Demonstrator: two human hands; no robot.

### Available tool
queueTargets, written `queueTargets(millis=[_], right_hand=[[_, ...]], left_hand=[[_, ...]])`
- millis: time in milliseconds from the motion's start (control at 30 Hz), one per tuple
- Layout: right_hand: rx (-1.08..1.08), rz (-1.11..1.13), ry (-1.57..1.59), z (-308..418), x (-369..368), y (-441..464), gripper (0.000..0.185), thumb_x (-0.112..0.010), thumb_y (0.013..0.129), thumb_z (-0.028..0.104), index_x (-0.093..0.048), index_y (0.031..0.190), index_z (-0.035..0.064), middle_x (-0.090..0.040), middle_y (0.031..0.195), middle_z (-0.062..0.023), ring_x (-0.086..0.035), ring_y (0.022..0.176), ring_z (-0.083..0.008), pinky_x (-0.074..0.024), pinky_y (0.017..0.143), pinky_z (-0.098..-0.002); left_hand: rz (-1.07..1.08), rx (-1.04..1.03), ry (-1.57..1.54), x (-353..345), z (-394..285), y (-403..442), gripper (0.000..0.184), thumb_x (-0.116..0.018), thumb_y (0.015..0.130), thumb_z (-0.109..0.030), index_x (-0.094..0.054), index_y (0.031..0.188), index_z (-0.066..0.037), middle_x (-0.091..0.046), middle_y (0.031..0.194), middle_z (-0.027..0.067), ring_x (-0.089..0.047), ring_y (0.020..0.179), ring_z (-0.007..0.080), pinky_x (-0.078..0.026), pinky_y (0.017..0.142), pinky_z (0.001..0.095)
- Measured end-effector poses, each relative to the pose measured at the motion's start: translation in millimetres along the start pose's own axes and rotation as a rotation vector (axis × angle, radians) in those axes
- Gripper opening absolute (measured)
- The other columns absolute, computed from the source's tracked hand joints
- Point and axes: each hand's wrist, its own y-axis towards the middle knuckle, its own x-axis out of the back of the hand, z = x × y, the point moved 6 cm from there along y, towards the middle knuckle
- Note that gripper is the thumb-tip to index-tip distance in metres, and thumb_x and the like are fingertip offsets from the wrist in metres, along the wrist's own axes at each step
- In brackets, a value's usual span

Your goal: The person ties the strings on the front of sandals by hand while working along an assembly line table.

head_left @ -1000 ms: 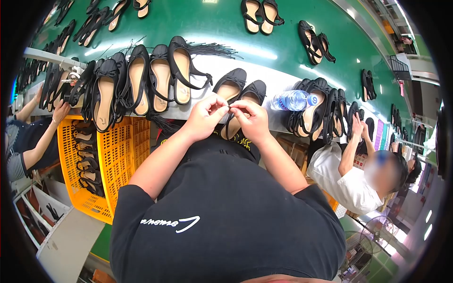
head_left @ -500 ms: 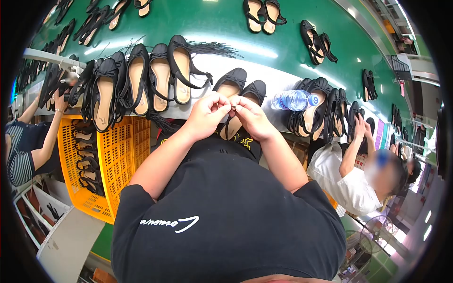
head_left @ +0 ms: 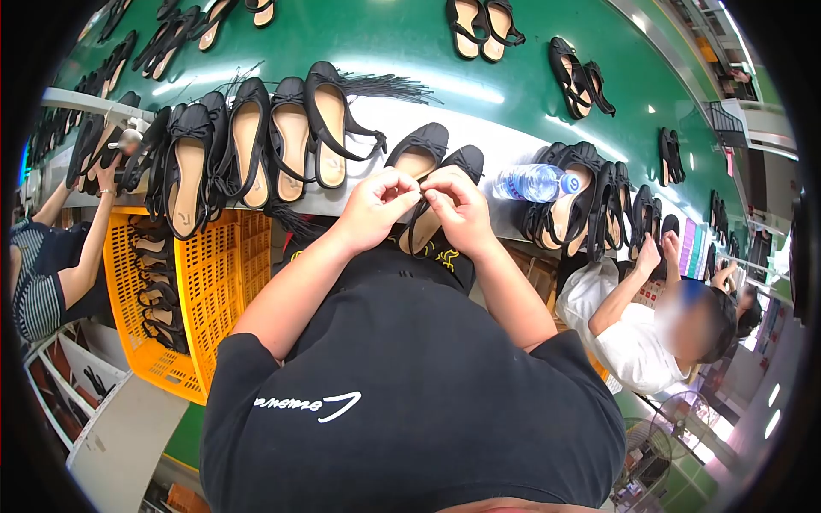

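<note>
Poised with left hand [head_left: 379, 209] and right hand [head_left: 462, 208] almost meeting at the fingertips, in front of two black ballet flats [head_left: 430, 138] near the worktop's [head_left: 499, 144] near edge, left of a water bottle [head_left: 530, 182]; impossible to tell whether pinched together on anything in either grip.
</note>
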Motion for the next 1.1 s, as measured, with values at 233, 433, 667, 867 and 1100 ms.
queueTargets(millis=[233,433,667,867,1100], right_hand=[[0.265,-0.164,-0.371,29,2,-6,0.019,-0.082,0.089,-0.005,-0.078,0.105,0.0034,-0.079,0.099,-0.0098,-0.074,0.094,-0.025,-0.0578,0.084,-0.0347],[0.42,-0.121,-0.482,41,3,-3,0.022,-0.088,0.084,-0.001,-0.082,0.103,0.0078,-0.082,0.096,-0.0072,-0.075,0.084,-0.0253,-0.0576,0.078,-0.0344],[0.513,-0.102,-0.707,52,0,-3,0.02,-0.088,0.084,0.008,-0.082,0.102,0.014,-0.082,0.098,-0.0001,-0.075,0.084,-0.0206,-0.0549,0.074,-0.0346],[0.551,-0.106,-0.69,49,-5,-9,0.024,-0.087,0.079,-0.002,-0.077,0.098,0.0092,-0.08,0.098,-0.0047,-0.074,0.081,-0.0248,-0.0563,0.069,-0.0352],[-0.021,-0.263,0.005,3,-10,-22,0.014,-0.075,0.096,-0.001,-0.068,0.105,0.0072,-0.066,0.093,-0.0011,-0.064,0.076,-0.0128,-0.0524,0.07,-0.0276]], left_hand=[[0.036,0.047,-0.202,-2,7,2,0.005,-0.072,0.107,-0.01,-0.071,0.111,-0.006,-0.069,0.103,-0.0042,-0.061,0.092,0.003,-0.05,0.083,0.0223],[0.053,0.018,-0.126,-1,6,3,0.006,-0.072,0.108,-0.011,-0.071,0.109,-0.006,-0.068,0.1,-0.0045,-0.06,0.089,0.0027,-0.05,0.081,0.0221],[0.05,0.007,-0.054,3,7,4,0.006,-0.074,0.106,-0.011,-0.072,0.105,-0.005,-0.068,0.094,-0.0052,-0.057,0.081,0.0013,-0.047,0.071,0.0221],[0.074,0.144,-0.097,1,4,2,0.006,-0.073,0.107,-0.01,-0.073,0.106,-0.004,-0.071,0.097,-0.0025,-0.061,0.087,0.004,-0.051,0.079,0.0243],[0.085,0.08,-0.158,-10,7,4,0.008,-0.07,0.109,-0.011,-0.073,0.107,-0.003,-0.071,0.102,-0.0028,-0.061,0.093,0.0046,-0.051,0.087,0.0248]])
